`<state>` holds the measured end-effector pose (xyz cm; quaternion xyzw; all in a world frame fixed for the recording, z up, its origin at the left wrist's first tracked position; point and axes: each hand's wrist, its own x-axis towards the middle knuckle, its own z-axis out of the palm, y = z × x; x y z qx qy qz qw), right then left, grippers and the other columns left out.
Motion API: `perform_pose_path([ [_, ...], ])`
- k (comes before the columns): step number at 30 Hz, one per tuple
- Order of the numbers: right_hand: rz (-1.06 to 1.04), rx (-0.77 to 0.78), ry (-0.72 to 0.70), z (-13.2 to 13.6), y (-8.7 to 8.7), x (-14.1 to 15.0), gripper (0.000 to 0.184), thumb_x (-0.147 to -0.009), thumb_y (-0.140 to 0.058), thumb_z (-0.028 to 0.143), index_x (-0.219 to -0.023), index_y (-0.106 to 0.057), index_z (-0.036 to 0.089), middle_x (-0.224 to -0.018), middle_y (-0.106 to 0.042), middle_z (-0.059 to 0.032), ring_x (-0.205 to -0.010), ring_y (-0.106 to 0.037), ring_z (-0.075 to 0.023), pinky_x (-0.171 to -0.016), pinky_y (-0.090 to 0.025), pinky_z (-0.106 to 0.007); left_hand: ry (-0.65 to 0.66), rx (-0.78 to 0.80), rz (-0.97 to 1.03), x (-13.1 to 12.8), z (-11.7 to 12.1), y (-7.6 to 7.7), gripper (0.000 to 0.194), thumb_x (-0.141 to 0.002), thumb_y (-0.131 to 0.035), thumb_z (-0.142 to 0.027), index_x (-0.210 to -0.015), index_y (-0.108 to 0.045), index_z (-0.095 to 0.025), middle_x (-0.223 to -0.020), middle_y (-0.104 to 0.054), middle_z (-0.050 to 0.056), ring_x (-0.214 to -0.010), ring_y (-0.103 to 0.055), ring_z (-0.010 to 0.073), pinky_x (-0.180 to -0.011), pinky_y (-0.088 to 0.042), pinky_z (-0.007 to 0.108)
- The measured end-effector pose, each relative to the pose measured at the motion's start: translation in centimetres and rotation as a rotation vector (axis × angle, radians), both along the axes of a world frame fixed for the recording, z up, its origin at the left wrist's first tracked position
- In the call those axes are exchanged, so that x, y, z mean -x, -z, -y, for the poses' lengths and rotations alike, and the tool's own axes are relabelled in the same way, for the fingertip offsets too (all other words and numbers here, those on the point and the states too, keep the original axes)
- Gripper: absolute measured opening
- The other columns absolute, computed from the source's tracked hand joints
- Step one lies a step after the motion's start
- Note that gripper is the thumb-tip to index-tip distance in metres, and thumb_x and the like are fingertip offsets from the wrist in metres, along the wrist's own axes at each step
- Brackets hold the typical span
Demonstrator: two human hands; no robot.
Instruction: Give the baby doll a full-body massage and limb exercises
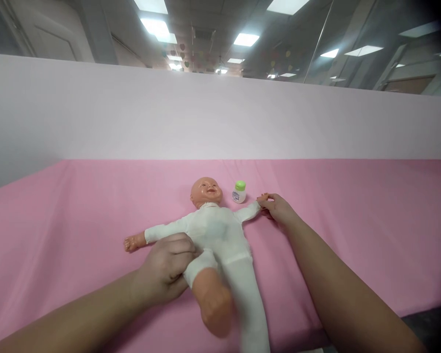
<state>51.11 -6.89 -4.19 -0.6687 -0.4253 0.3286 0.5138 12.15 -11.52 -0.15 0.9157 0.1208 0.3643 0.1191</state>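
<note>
A baby doll (pixel 220 233) with a white cloth body lies on its back on a pink sheet (pixel 353 220), its head away from me. My left hand (pixel 171 264) is closed around the doll's raised, bent leg on the left, whose bare foot (pixel 215 304) points toward me. The doll's other leg (pixel 248 304) lies straight. At the right, my right hand (pixel 277 210) pinches the doll's small hand, with that arm stretched outward. A small clear bottle (pixel 239 192) with a green cap stands upright beside the doll's head.
Behind the sheet rises a white padded wall (pixel 220 117), topped by glass (pixel 272 44) with ceiling lights showing. The near edge of the pink surface drops away at the lower right, by a dark area (pixel 431 323).
</note>
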Motion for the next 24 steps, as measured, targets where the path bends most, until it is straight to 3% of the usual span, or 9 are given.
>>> perform_pose_path([
  [3, 0.033, 0.02, -0.011, 0.1, 0.4, -0.3, 0.053, -0.077, -0.076, 0.043, -0.121, -0.061, 0.018, -0.086, -0.077, -0.0085, -0.072, -0.072, -0.0247, -0.057, -0.053, -0.033, 0.109, -0.11, 0.004, -0.5, 1.1, -0.3, 0.026, -0.091, -0.054, -0.009, -0.109, -0.068, -0.022, -0.077, -0.065, 0.007, -0.073, -0.062, 0.0216, -0.067, -0.052, 0.036],
  [6, 0.085, 0.052, -0.004, 0.3, 0.3, -0.3, 0.056, -0.076, -0.076, 0.046, -0.122, -0.061, 0.019, -0.085, -0.077, -0.0077, -0.074, -0.072, -0.025, -0.06, -0.054, -0.033, 0.179, -0.132, -0.018, -0.8, 2.1, -0.1, 0.04, -0.088, -0.053, -0.007, -0.125, -0.062, -0.021, -0.082, -0.068, 0.009, -0.076, -0.063, 0.0249, -0.069, -0.053, 0.04],
  [11, 0.205, 0.127, 0.047, 0.5, 0.1, -0.6, 0.082, -0.077, -0.074, 0.051, -0.144, -0.044, 0.015, -0.081, -0.075, -0.0072, -0.072, -0.071, -0.0256, -0.062, -0.053, -0.036, 0.192, -0.141, -0.003, -0.9, 2.8, 0.3, 0.047, -0.083, -0.06, -0.005, -0.128, -0.058, -0.019, -0.091, -0.07, 0.011, -0.084, -0.065, 0.0253, -0.075, -0.054, 0.041],
  [13, 0.287, 0.156, 0.084, 0.5, -0.1, -0.7, 0.081, -0.075, -0.076, 0.054, -0.141, -0.049, 0.016, -0.09, -0.075, -0.0111, -0.081, -0.072, -0.0285, -0.067, -0.053, -0.038, 0.187, -0.118, -0.026, -1.0, 2.7, 0.2, 0.047, -0.081, -0.064, -0.007, -0.126, -0.059, -0.019, -0.098, -0.07, 0.012, -0.087, -0.064, 0.0251, -0.077, -0.055, 0.04],
  [16, 0.422, 0.185, 0.14, 0.6, -0.8, -0.6, 0.073, -0.072, -0.077, 0.055, -0.131, -0.059, 0.016, -0.107, -0.072, -0.0191, -0.1, -0.069, -0.037, -0.078, -0.051, -0.043, 0.196, -0.047, -0.112, -1.2, 2.3, 0.1, 0.05, -0.081, -0.069, -0.014, -0.13, -0.059, -0.022, -0.11, -0.068, 0.013, -0.095, -0.064, 0.0256, -0.082, -0.056, 0.039],
  [19, 0.546, 0.185, 0.171, 0.9, -1.8, 0.1, 0.073, -0.075, -0.075, 0.055, -0.134, -0.058, 0.016, -0.111, -0.071, -0.0211, -0.107, -0.065, -0.0411, -0.083, -0.048, -0.046, 0.162, 0.059, -0.213, -1.2, 1.9, -0.4, 0.055, -0.079, -0.072, -0.018, -0.132, -0.062, -0.027, -0.117, -0.066, 0.011, -0.101, -0.065, 0.0267, -0.085, -0.058, 0.038],
  [22, 0.7, 0.069, 0.189, 1.6, -2.7, 1.8, 0.062, -0.08, -0.071, 0.054, -0.13, -0.06, 0.02, -0.104, -0.071, -0.0155, -0.102, -0.066, -0.0361, -0.083, -0.049, -0.044, 0.15, 0.197, -0.294, -0.4, 1.2, -1.8, 0.057, -0.076, -0.075, -0.018, -0.13, -0.065, -0.033, -0.12, -0.066, 0.008, -0.101, -0.066, 0.0268, -0.087, -0.059, 0.039],
  [24, 0.701, -0.072, 0.096, 2.2, -3.2, 3.7, 0.046, -0.084, -0.067, 0.053, -0.119, -0.064, 0.023, -0.094, -0.071, -0.0086, -0.089, -0.067, -0.0288, -0.078, -0.05, -0.039, 0.205, 0.352, -0.357, 0.7, 0.3, -3.0, 0.06, -0.076, -0.079, -0.024, -0.133, -0.064, -0.035, -0.126, -0.065, 0.007, -0.109, -0.066, 0.0273, -0.096, -0.057, 0.041],
])
